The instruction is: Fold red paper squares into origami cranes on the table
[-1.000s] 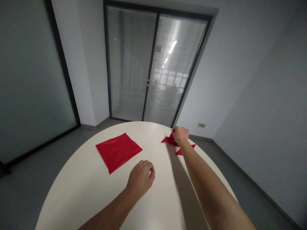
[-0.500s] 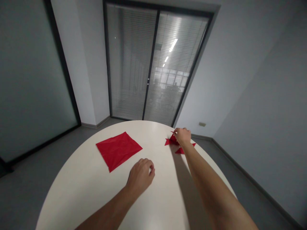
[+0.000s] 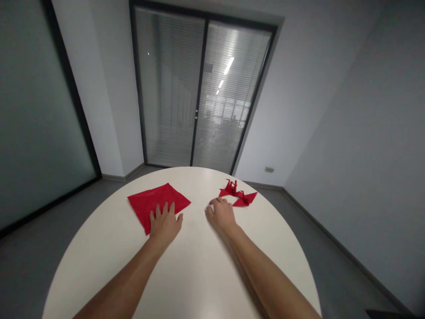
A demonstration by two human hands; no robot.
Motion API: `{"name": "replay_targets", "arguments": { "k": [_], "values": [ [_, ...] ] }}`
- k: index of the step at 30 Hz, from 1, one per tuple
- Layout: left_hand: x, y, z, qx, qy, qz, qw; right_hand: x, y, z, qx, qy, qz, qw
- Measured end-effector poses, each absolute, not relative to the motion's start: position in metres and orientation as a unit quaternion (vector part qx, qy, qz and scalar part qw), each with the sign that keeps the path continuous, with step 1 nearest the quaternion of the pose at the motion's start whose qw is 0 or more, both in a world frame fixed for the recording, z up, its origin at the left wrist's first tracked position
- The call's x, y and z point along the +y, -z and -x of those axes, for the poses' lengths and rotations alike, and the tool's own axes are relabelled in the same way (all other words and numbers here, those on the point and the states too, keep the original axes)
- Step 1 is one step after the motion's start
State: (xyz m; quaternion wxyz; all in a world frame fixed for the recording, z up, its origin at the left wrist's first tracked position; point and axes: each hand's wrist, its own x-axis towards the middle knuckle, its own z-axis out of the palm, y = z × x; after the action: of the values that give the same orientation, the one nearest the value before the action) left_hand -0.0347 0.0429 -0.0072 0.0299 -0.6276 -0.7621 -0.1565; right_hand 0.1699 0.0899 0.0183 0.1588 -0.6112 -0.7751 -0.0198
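Observation:
My left hand [image 3: 164,226] lies over the near edge of a red sheet of paper [image 3: 159,197], fingers spread and flat against it. The hand covers part of the sheet's near side. To the right, my right hand [image 3: 222,213] hovers low over or rests on the table, its fingers loosely curled and apart from the thumb, nothing visible in them. Just beyond it are red folded paper cranes: one crane [image 3: 229,189] stands farther back, and another crane [image 3: 245,199] sits to its right, close beside it.
Everything lies on a round white table [image 3: 192,274] whose far edge curves just behind the cranes. Past it stand a glass partition with blinds [image 3: 169,97] and a grey wall [image 3: 318,88]. A frosted glass panel [image 3: 36,110] is on the left.
My right hand has let go of the red crane and drawn back to the left. My left hand has moved left and forward onto the red sheet, its fingers opening out.

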Motion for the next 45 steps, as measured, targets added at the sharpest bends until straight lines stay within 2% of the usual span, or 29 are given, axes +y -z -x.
{"name": "replay_targets", "arguments": {
  "k": [2, 5, 8, 11, 19, 25, 29, 32, 34, 39, 45],
  "values": [
    [0.034, 0.002, 0.023, -0.736, 0.158, 0.658, 0.035, 0.067, -0.008, -0.168, -0.785, -0.017, 0.596, 0.167],
    [0.019, -0.006, 0.000, -0.683, 0.164, 0.712, 0.019, 0.043, -0.004, -0.174, -0.787, -0.031, 0.575, 0.223],
    [0.006, -0.010, -0.019, -0.638, 0.185, 0.747, 0.000, 0.032, -0.013, -0.186, -0.787, -0.045, 0.544, 0.286],
    [-0.004, -0.012, -0.031, -0.579, 0.201, 0.790, -0.033, 0.029, -0.025, -0.196, -0.807, -0.055, 0.503, 0.304],
    [-0.012, -0.027, -0.034, -0.471, 0.209, 0.847, -0.129, 0.030, -0.030, -0.223, -0.790, -0.178, 0.543, 0.224],
    [0.008, -0.003, -0.026, -0.502, 0.245, 0.828, -0.057, 0.018, -0.044, -0.231, -0.790, -0.193, 0.544, 0.207],
    [0.009, 0.011, -0.025, -0.541, 0.177, 0.820, -0.067, 0.010, -0.054, -0.228, -0.813, -0.266, 0.487, 0.178],
    [0.005, 0.009, -0.029, -0.549, 0.162, 0.818, -0.051, 0.012, -0.046, -0.218, -0.803, -0.182, 0.543, 0.164],
    [0.003, 0.006, -0.031, -0.546, 0.172, 0.819, -0.035, 0.014, -0.033, -0.209, -0.825, -0.143, 0.518, 0.175],
    [0.011, 0.013, -0.032, -0.543, 0.183, 0.819, -0.030, 0.016, -0.003, -0.195, -0.847, -0.134, 0.502, 0.111],
    [0.017, 0.026, -0.028, -0.558, 0.144, 0.816, -0.056, 0.024, 0.008, -0.194, -0.832, -0.120, 0.532, 0.104]
  ]
}}
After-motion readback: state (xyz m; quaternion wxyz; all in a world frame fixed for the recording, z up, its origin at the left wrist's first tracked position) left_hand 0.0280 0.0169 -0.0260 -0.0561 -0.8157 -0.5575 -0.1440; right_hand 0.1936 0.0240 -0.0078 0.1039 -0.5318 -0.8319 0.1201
